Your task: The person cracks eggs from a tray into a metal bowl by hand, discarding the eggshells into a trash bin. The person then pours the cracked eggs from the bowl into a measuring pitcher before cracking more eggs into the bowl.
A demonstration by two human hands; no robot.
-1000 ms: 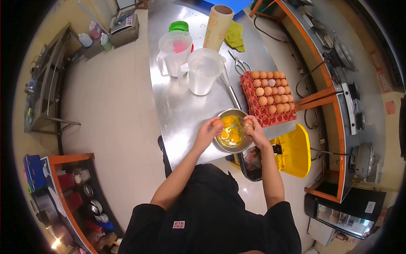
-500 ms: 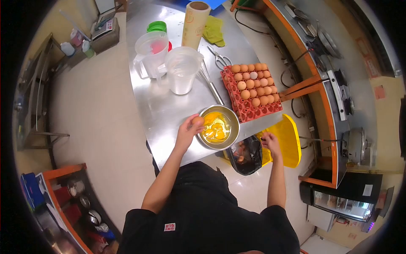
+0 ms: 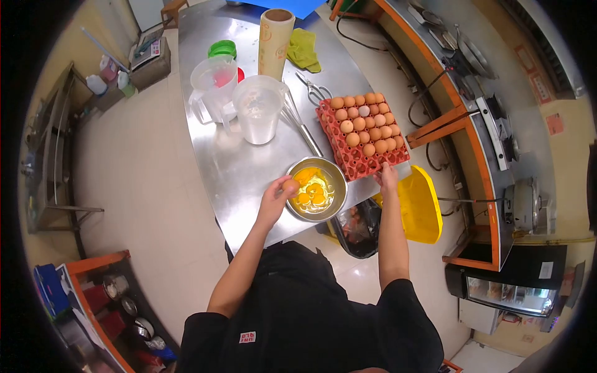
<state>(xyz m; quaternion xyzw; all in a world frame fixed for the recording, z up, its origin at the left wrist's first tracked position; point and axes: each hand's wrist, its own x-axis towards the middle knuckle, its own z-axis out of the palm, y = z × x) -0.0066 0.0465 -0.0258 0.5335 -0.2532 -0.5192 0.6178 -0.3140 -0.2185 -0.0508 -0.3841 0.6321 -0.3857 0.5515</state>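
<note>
My left hand (image 3: 273,198) is closed on a brown egg (image 3: 290,186) at the left rim of a metal bowl (image 3: 337,205). Several yolks with clear egg white (image 3: 313,190) lie in the bowl. My right hand (image 3: 387,178) is at the front edge of the red egg tray (image 3: 357,169), with its fingertips against the tray; whether it grips the tray is unclear. Many brown eggs and one paler egg (image 3: 364,111) stand in the stacked tray, whose front cups are bare. A whisk (image 3: 306,133) lies behind the bowl.
Two clear jugs (image 3: 257,115) (image 3: 214,84), a wrap roll (image 3: 274,46), scissors (image 3: 316,91) and a green cloth (image 3: 304,51) are on the steel table (image 3: 227,177). Below its front edge are a black-lined bin (image 3: 359,233) and its yellow lid (image 3: 420,205).
My right hand has left the bowl, passed over by the bin and moved up to the tray; the shell it held is gone. My left hand stays by the bowl with its egg.
</note>
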